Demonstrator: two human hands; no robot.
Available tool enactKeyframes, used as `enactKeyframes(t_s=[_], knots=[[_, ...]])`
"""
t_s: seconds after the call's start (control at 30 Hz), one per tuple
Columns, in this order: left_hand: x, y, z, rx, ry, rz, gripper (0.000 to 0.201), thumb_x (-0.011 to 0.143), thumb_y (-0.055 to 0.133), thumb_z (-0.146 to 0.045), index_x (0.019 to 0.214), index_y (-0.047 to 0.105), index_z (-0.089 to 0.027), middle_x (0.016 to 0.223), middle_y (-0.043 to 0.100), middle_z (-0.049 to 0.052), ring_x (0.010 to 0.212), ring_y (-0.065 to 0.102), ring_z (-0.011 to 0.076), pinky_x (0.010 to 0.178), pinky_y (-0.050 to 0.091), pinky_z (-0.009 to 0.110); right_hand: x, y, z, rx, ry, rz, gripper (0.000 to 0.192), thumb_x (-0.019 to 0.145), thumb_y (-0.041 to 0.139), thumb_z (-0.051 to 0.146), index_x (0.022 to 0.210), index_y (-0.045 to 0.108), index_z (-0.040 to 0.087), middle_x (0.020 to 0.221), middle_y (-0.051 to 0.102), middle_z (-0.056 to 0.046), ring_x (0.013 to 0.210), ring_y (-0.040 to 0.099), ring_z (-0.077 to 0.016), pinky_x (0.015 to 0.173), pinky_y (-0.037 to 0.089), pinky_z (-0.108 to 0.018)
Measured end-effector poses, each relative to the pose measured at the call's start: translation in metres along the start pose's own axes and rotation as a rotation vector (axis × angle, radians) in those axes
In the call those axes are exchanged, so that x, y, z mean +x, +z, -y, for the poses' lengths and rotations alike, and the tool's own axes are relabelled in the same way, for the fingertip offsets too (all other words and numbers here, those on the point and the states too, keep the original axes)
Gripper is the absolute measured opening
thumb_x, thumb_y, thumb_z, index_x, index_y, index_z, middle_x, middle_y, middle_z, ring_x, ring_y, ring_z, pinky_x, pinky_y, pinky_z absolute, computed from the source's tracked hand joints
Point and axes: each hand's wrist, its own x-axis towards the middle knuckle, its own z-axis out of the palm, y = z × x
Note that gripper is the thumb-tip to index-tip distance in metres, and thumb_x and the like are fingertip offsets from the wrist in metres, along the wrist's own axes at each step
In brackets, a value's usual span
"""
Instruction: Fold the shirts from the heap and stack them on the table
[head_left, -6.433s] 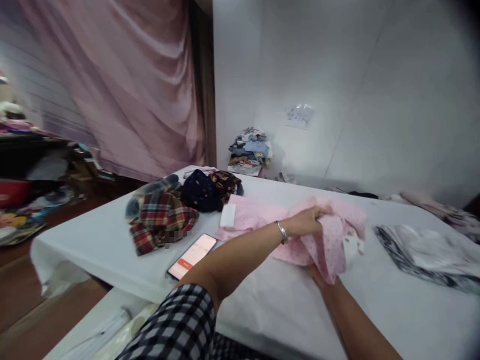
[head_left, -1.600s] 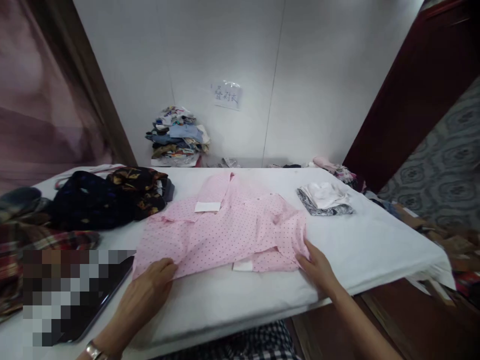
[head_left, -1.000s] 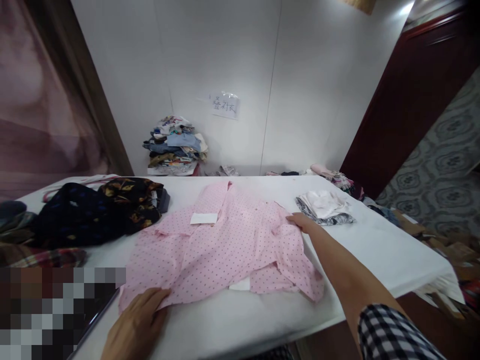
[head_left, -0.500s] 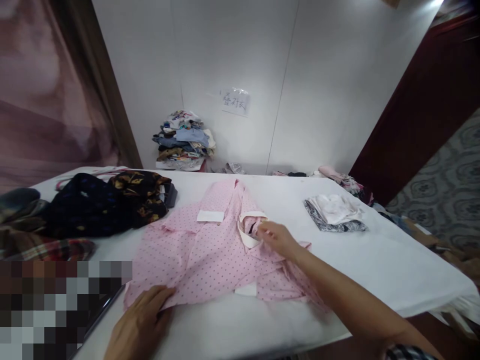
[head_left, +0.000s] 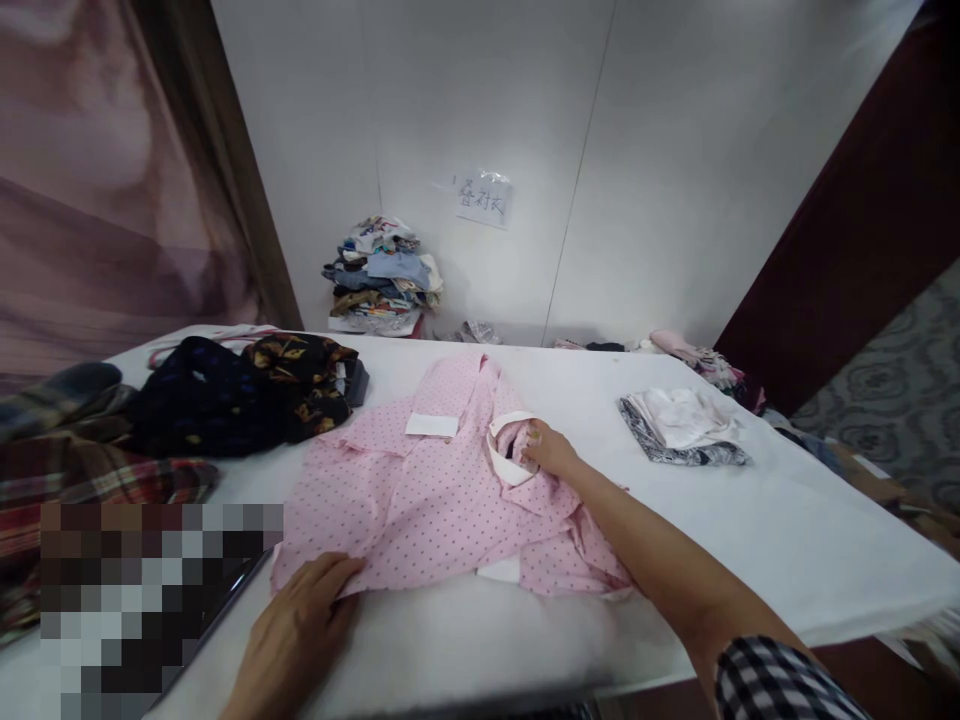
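Note:
A pink dotted shirt lies spread on the white-covered table, its white-edged collar turned to the right. White cuffs show on its sleeves. My right hand is closed on the collar's far right side, fingertips inside the neck opening. My left hand rests low on the table at the shirt's near left edge, fingers stretched over the hem, thumb partly hidden.
Dark and plaid clothes are heaped at left, beside a pixelated patch with a dark edge. A folded white and patterned garment lies at right. Against the wall stands a tall clothes pile near a paper sign.
The whole view has shifted slightly right and up. My right hand has closed in on the collar, which stands a little rounder. My left hand stays at the hem.

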Motion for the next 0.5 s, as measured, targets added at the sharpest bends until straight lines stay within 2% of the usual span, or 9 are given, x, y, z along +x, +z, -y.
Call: enactKeyframes(t_s=[0.1, 0.17, 0.2, 0.23, 0.3, 0.37, 0.43, 0.5], knots=[[0.001, -0.003, -0.002, -0.008, 0.002, -0.015, 0.036, 0.080, 0.044, -0.036, 0.099, 0.074, -0.029, 0.107, 0.076, 0.004, 0.098, 0.072, 0.0249, 0.084, 0.060, 0.036, 0.008, -0.018, -0.002, 0.055, -0.074, -0.001, 0.052, 0.072, 0.065, 0.017, 0.123, 0.065, 0.026, 0.115, 0.072, -0.004, 0.092, 0.068, -0.0238, 0.074, 0.050, -0.030], [0.001, -0.005, -0.004, -0.007, -0.003, -0.046, 0.034, 0.079, 0.045, -0.037, 0.096, 0.074, -0.032, 0.105, 0.076, 0.004, 0.097, 0.072, 0.0261, 0.083, 0.061, 0.037, 0.022, -0.051, -0.009, 0.084, -0.090, -0.038, 0.040, 0.070, 0.063, 0.014, 0.107, 0.074, 0.026, 0.109, 0.074, -0.002, 0.086, 0.068, -0.0217, 0.072, 0.051, -0.029], [0.001, -0.006, -0.005, -0.009, 0.000, -0.053, 0.033, 0.078, 0.046, -0.037, 0.095, 0.074, -0.033, 0.105, 0.077, 0.004, 0.096, 0.072, 0.0264, 0.083, 0.061, 0.038, 0.031, -0.072, -0.016, 0.103, -0.076, -0.089, 0.036, 0.070, 0.063, 0.013, 0.102, 0.076, 0.025, 0.105, 0.075, -0.002, 0.084, 0.068, -0.0211, 0.071, 0.050, -0.028], [0.001, -0.006, -0.006, -0.015, 0.004, -0.055, 0.033, 0.078, 0.046, -0.037, 0.095, 0.074, -0.033, 0.104, 0.077, 0.004, 0.096, 0.072, 0.0266, 0.084, 0.060, 0.038, 0.040, -0.095, -0.024, 0.112, -0.020, -0.196, 0.031, 0.069, 0.066, 0.014, 0.097, 0.077, 0.023, 0.097, 0.076, -0.004, 0.082, 0.068, -0.0216, 0.071, 0.051, -0.028], [0.001, -0.007, -0.006, -0.029, 0.020, -0.055, 0.033, 0.078, 0.047, -0.038, 0.097, 0.074, -0.031, 0.103, 0.077, 0.004, 0.095, 0.072, 0.0268, 0.085, 0.060, 0.038, 0.055, -0.139, -0.046, 0.098, 0.080, -0.363, 0.035, 0.069, 0.068, 0.016, 0.103, 0.074, 0.017, 0.099, 0.075, -0.010, 0.088, 0.068, -0.0259, 0.077, 0.051, -0.032], [0.001, -0.005, -0.003, -0.032, 0.046, -0.065, 0.035, 0.078, 0.048, -0.039, 0.099, 0.074, -0.028, 0.103, 0.077, 0.005, 0.095, 0.072, 0.0274, 0.085, 0.059, 0.039, 0.060, -0.167, -0.067, 0.096, 0.148, -0.496, 0.043, 0.073, 0.063, 0.017, 0.115, 0.069, 0.013, 0.112, 0.071, -0.016, 0.100, 0.066, -0.0296, 0.086, 0.050, -0.037], [0.001, -0.003, 0.001, -0.017, 0.081, -0.089, 0.037, 0.077, 0.050, -0.040, 0.100, 0.074, -0.025, 0.102, 0.077, 0.007, 0.094, 0.072, 0.0284, 0.085, 0.059, 0.041, 0.053, -0.170, -0.083, 0.106, 0.150, -0.554, 0.045, 0.076, 0.057, 0.018, 0.120, 0.067, 0.012, 0.124, 0.066, -0.017, 0.112, 0.061, -0.0298, 0.095, 0.047, -0.040], [0.000, -0.001, 0.006, -0.002, 0.120, -0.105, 0.038, 0.077, 0.051, -0.039, 0.101, 0.074, -0.021, 0.101, 0.077, 0.008, 0.093, 0.072, 0.0284, 0.084, 0.059, 0.041, 0.036, -0.153, -0.092, 0.132, 0.105, -0.530, 0.039, 0.079, 0.055, 0.021, 0.114, 0.069, 0.014, 0.122, 0.068, -0.013, 0.112, 0.061, -0.0270, 0.097, 0.047, -0.038]])
